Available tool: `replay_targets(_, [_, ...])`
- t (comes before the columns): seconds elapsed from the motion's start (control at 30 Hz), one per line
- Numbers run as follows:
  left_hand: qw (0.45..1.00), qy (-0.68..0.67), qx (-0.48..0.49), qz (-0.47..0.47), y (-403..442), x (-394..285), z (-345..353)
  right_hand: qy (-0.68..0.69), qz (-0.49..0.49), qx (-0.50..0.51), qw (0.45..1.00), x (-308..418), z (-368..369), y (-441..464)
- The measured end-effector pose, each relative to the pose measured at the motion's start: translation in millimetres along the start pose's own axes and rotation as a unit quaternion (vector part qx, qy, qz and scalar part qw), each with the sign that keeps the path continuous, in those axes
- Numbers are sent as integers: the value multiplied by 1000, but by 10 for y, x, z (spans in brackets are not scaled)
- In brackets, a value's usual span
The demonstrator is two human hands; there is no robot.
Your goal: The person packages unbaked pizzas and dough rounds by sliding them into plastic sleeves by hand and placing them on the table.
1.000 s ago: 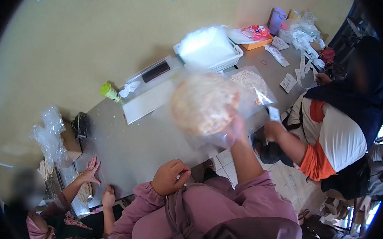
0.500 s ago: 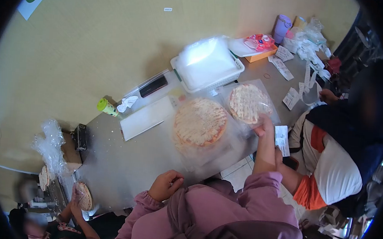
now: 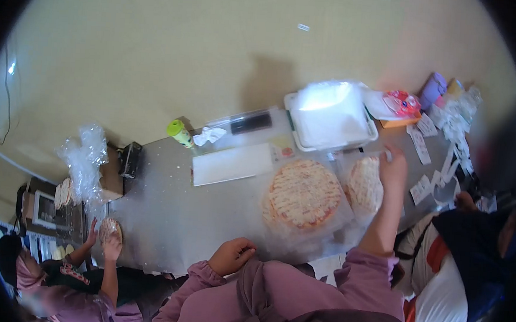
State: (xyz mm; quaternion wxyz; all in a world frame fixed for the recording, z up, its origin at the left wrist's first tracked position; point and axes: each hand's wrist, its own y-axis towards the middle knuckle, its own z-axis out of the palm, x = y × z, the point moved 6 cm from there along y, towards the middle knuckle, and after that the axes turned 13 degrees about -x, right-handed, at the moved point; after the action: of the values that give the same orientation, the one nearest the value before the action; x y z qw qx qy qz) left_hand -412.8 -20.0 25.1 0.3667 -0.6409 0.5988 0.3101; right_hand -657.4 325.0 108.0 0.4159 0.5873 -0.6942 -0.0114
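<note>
Two flat pizzas lie in clear plastic on the metal table [image 3: 154, 214]. The larger pizza [image 3: 304, 193] is in front of me, with another round edge showing beneath it. My right hand [image 3: 394, 163] reaches over the smaller pizza [image 3: 366, 185], its fingers bent at the far right edge of the clear plastic bag [image 3: 352, 158] around it. My wrist and forearm hide part of that pizza. My left hand [image 3: 232, 256] rests near the table's front edge, fingers curled in and nothing visible in them.
A white basket [image 3: 331, 127] holds a stack of clear plastic sheets. Nearby are a white board [image 3: 232, 164], dark phone-like object [image 3: 251, 123], green cup [image 3: 180, 132] and paper slips [image 3: 419, 144]. One person [image 3: 91, 275] handles a pizza at left; another [image 3: 459, 256] sits at right.
My right hand has moved from the smaller pizza's near edge to its far right side. My left hand stays curled. The view has swung, shifting the table lower and rightward.
</note>
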Motion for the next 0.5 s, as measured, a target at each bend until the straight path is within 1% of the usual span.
replay_targets(0.03, [1000,2,-15,-4,-16,29,-13,12,-9,4,1000,112,212,120])
replay_targets(0.1, [1000,7,-27,-4,-70,110,-23,43,-36,108,993,458,892,219])
replay_targets(0.13, [998,14,-66,-17,-97,133,-73,74,-100,129,984,448,1296,247])
replay_targets(0.17, [998,10,-60,-22,-127,142,-64,84,-107,141,981,372,1695,241])
replay_targets(0.2, [997,6,-64,-33,-178,165,-70,81,-155,129,976,270,2083,188])
replay_targets(0.23, [997,2,-77,-23,-222,243,-42,64,-124,162,977,57,2489,126])
replay_targets(0.27, [996,1,-92,-14,-247,327,-25,-33,-157,206,965,-509,3162,61])
replay_targets(0.3, [993,1,-112,-24,-293,317,-60,-80,-176,226,955,-620,3358,42])
replay_targets(0.4, [984,-41,-168,-43,-501,328,-201,-124,-213,227,942,-445,3523,145])
replay_targets(0.43, [974,-32,-215,-60,-645,387,-262,-137,-220,224,940,-377,3516,176])
replay_targets(0.5, [977,-29,-207,-50,-791,434,-294,-156,-223,210,939,-200,3406,264])
